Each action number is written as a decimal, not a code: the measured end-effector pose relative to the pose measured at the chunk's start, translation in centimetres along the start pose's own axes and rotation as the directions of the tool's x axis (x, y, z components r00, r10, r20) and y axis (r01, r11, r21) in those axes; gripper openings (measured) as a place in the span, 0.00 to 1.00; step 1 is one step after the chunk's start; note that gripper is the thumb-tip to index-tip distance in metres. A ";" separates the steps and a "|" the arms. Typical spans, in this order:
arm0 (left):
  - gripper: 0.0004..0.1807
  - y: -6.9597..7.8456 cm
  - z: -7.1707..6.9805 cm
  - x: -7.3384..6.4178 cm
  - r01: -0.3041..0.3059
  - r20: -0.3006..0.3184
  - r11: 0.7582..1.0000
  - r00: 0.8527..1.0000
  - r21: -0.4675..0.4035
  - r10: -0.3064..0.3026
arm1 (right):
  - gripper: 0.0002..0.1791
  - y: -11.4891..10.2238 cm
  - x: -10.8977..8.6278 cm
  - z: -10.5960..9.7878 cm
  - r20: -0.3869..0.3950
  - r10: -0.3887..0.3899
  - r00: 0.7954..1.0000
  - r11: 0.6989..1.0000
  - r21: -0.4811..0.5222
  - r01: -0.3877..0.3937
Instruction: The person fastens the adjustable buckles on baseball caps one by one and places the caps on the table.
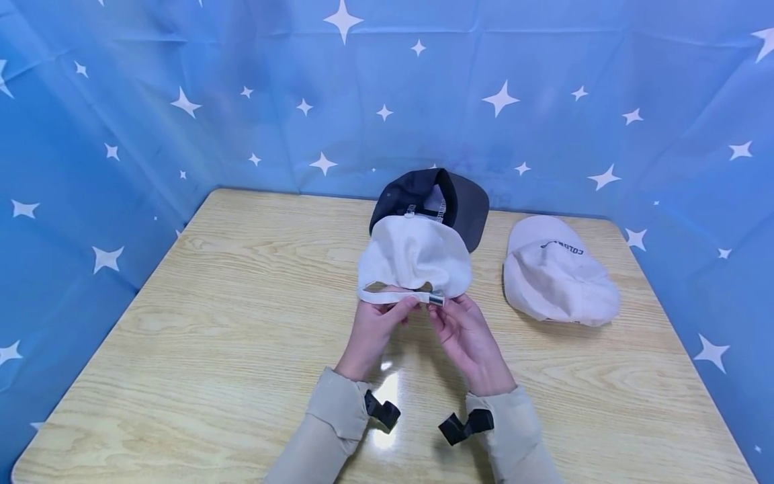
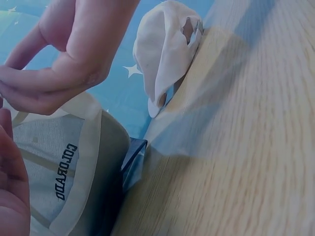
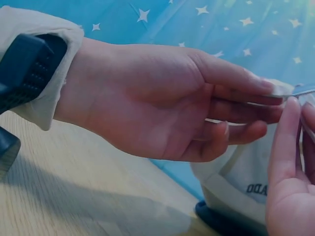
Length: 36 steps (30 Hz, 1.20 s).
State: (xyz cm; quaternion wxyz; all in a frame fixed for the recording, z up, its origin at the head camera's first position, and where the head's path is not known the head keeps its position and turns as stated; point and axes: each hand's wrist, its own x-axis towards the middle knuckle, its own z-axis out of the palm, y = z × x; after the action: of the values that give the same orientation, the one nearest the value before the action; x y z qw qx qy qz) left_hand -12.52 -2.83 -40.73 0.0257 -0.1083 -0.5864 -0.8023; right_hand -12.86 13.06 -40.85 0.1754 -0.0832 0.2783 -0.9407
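Someone in pale sleeves is working at the wood-grain worktop, both hands on a white cap at the middle of it. Its back is turned to the near side, with the strap running across below the opening. The left hand has a narrow grip on that strap, thumb on top and fingers beneath. The right hand pinches the strap's right end, by the shiny metal clasp, between thumb and forefinger; its other fingers are loosely bent. Dark lettering shows inside the white cap.

Just beyond is a dark cap, its brim to the right; the white one partly hides it, and I can't tell whether they touch. Apart on the right lies a pale cap, its brim toward the far side. A blue backdrop with white stars surrounds the worktop.
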 end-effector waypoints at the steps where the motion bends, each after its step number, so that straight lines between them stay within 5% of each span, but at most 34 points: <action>1: 0.09 0.2 0.1 -0.1 0.002 0.001 1.000 1.000 0.003 -0.002 | 0.10 0.1 0.0 0.0 0.003 -0.001 1.000 1.000 -0.001 0.001; 9: 0.12 1.5 0.5 -0.4 0.002 0.018 1.000 1.000 0.012 -0.002 | 0.12 0.3 0.1 0.0 0.032 0.008 0.999 1.000 -0.018 -0.007; 15: 0.13 0.7 0.2 -0.2 -0.051 0.058 0.998 0.997 -0.030 0.052 | 0.11 0.2 -0.2 0.1 0.000 0.013 1.000 1.000 -0.013 -0.013; 26: 0.10 -0.6 -0.7 0.0 -0.049 -0.064 0.998 0.997 -0.025 0.047 | 0.10 0.0 -0.4 -0.3 0.016 0.010 1.000 0.991 0.134 -0.012; 36: 0.08 -0.8 -0.5 0.0 -0.021 -0.088 1.000 0.996 -0.023 0.019 | 0.12 0.2 -0.1 -0.4 0.042 0.004 0.999 0.994 0.111 -0.008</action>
State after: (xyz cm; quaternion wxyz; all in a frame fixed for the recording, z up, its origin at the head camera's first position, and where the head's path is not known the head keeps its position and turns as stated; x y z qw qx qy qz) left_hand -12.75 -3.09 -41.59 0.0582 -0.0791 -0.5741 -0.8128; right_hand -12.76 13.15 -41.26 0.1884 -0.0921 0.2218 -0.9523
